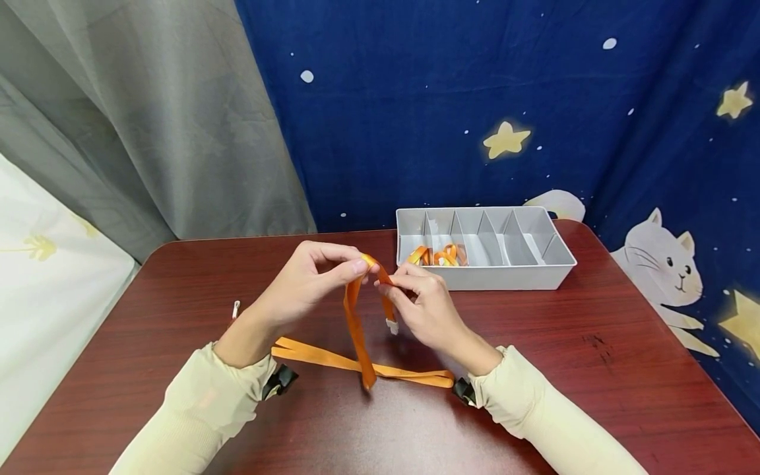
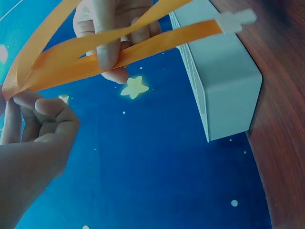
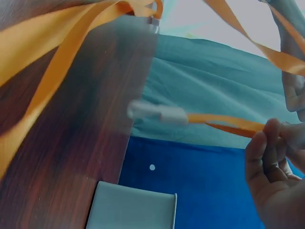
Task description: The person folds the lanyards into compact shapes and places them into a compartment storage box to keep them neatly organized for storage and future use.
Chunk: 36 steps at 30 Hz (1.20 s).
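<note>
Above the table, both hands hold an orange lanyard (image 1: pixel 354 323). My left hand (image 1: pixel 305 277) pinches its upper bend between thumb and fingertips. To the right, my right hand (image 1: pixel 429 307) grips the strap a short way above its white clip (image 1: pixel 392 326), which hangs below those fingers. A long loop of the strap drops between the hands towards the table. In the left wrist view, the strap (image 2: pixel 71 55) runs from the left fingertips past the right fingers. Another orange lanyard (image 1: pixel 320 356) lies stretched across the table beneath the hands, partly behind the hanging loop.
A grey divided box (image 1: pixel 505 278) stands at the table's back edge, right of centre. Orange lanyards (image 1: pixel 449 254) lie in its left compartments. A small white clip (image 1: pixel 236 309) shows beside the left wrist. Curtains (image 1: pixel 415 99) hang behind the wooden table (image 1: pixel 594 369).
</note>
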Motion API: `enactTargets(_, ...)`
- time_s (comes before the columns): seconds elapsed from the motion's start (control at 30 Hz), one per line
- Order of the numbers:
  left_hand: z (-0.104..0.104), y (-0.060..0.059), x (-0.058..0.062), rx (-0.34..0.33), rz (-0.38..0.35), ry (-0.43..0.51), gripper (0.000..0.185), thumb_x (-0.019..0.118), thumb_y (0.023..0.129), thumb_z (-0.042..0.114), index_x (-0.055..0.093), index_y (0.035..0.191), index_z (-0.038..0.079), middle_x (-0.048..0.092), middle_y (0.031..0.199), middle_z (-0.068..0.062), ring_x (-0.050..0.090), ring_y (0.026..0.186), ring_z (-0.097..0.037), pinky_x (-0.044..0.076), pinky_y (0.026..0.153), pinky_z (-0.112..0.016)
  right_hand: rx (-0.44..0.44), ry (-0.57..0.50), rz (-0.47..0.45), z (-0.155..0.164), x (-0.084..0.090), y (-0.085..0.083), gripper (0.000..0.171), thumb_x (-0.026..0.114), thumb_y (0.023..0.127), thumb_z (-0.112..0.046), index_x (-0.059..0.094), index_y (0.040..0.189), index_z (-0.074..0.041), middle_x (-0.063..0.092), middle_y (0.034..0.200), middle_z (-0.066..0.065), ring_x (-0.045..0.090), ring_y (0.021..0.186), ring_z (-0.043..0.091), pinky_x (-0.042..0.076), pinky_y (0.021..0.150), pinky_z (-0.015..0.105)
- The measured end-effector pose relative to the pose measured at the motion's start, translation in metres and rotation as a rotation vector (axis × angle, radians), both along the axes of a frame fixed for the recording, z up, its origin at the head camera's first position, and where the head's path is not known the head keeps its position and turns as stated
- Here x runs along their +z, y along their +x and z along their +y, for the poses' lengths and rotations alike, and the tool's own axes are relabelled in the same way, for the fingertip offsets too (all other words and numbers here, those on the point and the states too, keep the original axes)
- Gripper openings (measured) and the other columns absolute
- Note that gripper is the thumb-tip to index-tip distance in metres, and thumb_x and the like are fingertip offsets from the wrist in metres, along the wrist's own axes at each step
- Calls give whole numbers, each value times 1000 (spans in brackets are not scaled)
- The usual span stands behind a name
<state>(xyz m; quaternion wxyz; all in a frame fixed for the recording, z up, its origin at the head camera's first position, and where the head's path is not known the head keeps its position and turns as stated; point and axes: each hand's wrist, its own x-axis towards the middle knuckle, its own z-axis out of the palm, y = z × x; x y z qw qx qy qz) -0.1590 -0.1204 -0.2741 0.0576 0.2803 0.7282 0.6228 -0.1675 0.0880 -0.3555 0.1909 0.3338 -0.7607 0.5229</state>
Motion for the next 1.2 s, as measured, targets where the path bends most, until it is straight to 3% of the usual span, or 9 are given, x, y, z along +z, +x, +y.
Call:
enactTargets(0.33, 4, -3, -5, 107, 4, 99, 14, 63, 96, 8, 74, 98, -1, 72, 91, -6, 60, 89, -26, 52, 79, -31, 88, 41, -169, -2, 3, 5, 11, 69, 95, -13, 79, 93, -8, 70, 74, 1, 60, 66, 12, 48, 57, 24)
enactTargets(0.57, 8, -5, -5, 135, -2, 148, 14, 65, 95, 6, 74, 99, -4, 73, 94, -6, 64, 93, -25, 53, 85, -33, 194, 23, -323, -5, 4, 6, 16, 63, 98, -11, 74, 88, -5, 57, 59, 5, 49, 44, 12, 40, 43, 24)
enactTargets(0.73, 8, -6, -6, 148, -3, 164, 11, 66, 94, 5, 76, 98, 0, 74, 94, -6, 65, 93, -25, 55, 84, -34, 240, 26, -342, -7, 3, 7, 20, 62, 99, -11, 69, 80, -5, 54, 56, 5, 49, 47, 12, 41, 46, 23)
enactTargets(1.0, 10, -8, -8, 203, -2, 182, 13, 68, 93, 6, 74, 98, -4, 72, 87, -6, 61, 87, -24, 54, 76, -31, 261, 31, -343, -8, 2, 9, 19, 60, 99, -8, 70, 83, -5, 54, 63, 0, 52, 49, 15, 45, 48, 25)
enactTargets(1.2, 13, -8, -7, 222, 21, 183, 8, 70, 92, 7, 77, 90, 6, 73, 87, -6, 61, 86, -25, 54, 74, -31, 276, 14, -346, -8, 5, 11, 16, 60, 97, -6, 71, 86, -6, 58, 69, 1, 53, 49, 18, 48, 48, 27)
